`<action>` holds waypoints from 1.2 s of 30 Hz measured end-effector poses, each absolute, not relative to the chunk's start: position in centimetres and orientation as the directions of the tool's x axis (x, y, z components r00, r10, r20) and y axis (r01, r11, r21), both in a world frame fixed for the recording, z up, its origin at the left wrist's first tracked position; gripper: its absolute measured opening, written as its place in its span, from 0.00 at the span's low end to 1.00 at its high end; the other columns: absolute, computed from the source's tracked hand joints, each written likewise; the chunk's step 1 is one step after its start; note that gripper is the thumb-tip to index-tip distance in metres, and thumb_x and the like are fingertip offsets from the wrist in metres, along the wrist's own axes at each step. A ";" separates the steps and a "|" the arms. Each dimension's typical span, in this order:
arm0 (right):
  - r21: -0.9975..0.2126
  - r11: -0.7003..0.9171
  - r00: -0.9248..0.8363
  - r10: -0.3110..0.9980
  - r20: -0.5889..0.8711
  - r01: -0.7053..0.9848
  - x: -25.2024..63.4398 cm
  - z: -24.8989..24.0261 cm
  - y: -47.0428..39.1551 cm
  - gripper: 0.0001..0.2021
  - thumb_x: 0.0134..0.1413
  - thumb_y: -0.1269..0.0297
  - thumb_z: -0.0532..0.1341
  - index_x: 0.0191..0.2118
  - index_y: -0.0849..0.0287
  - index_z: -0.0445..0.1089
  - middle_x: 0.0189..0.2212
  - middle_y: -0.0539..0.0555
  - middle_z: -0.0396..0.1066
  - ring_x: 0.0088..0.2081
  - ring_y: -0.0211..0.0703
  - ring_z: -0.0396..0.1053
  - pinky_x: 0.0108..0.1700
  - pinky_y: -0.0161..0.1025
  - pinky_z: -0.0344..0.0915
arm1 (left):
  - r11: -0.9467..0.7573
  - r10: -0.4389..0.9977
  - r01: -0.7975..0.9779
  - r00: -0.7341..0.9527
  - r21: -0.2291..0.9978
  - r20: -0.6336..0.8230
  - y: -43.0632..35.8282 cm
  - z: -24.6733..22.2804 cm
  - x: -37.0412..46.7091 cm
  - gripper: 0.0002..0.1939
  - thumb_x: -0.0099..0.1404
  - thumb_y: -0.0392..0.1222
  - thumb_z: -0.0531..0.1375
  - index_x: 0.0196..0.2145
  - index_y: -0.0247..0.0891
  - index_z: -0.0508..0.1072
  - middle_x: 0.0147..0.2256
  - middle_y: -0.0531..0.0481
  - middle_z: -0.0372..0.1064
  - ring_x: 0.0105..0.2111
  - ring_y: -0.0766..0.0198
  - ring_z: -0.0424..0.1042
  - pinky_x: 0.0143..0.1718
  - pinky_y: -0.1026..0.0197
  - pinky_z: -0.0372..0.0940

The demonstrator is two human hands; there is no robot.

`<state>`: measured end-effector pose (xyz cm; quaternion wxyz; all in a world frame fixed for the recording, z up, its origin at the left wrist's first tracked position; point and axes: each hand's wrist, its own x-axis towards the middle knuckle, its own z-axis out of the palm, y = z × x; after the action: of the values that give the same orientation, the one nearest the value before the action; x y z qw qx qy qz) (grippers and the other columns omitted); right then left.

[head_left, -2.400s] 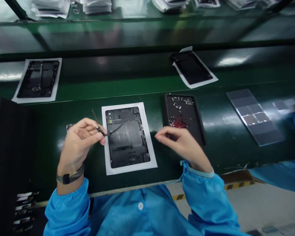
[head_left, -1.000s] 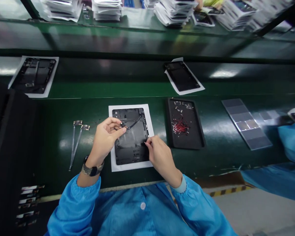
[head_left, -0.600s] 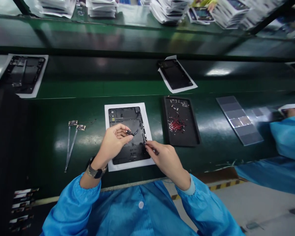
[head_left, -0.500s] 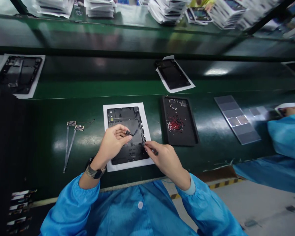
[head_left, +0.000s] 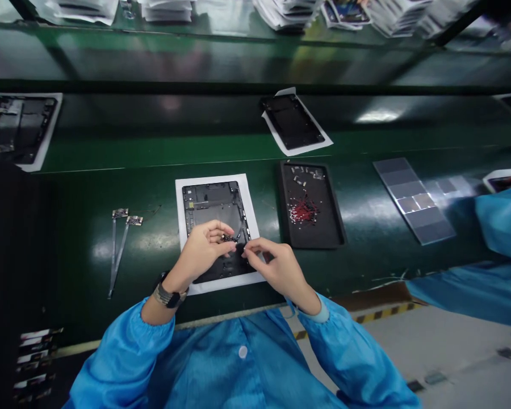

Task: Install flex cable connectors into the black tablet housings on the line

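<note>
Green surface [head_left: 76, 244], white sheet [head_left: 249, 210], black shell [head_left: 213, 211], with left hand [head_left: 203, 247] and right hand [head_left: 277, 266] close together over it.
The sheet lies flat near the surface's front edge, and the shell rests on it. Just right of the sheet sits a black tray [head_left: 302, 238]. Well to the left lie two small boards [head_left: 135, 220] with pale ribbons [head_left: 113, 244] running toward the front. Red wires [head_left: 305, 212] lie bunched inside the tray. A circuit part [head_left: 228, 238] is pinched in the left fingers, above the shell. The right fingers are narrow, tips nearly together beside a dark piece [head_left: 239, 248] between the hands; whether they grip it, I cannot tell.
</note>
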<state>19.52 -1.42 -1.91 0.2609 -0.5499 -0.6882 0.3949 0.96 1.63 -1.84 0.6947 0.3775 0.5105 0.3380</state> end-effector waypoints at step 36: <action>-0.921 -0.262 -0.446 0.814 -0.371 0.288 20.7 -1.7 0.1 0.10 0.57 0.60 0.62 0.31 0.61 0.72 0.25 0.52 0.74 0.27 0.38 0.68 0.31 0.36 0.61 | 0.563 0.763 0.008 0.379 0.827 -0.523 1.4 -2.6 1.2 0.06 0.52 0.34 0.67 0.28 0.32 0.75 0.22 0.49 0.74 0.21 0.67 0.71 0.24 0.66 0.67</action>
<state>20.67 0.13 -1.69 0.2087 -0.4831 -0.5705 0.6305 1.20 1.37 -2.56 0.7330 0.3902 0.4941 0.2576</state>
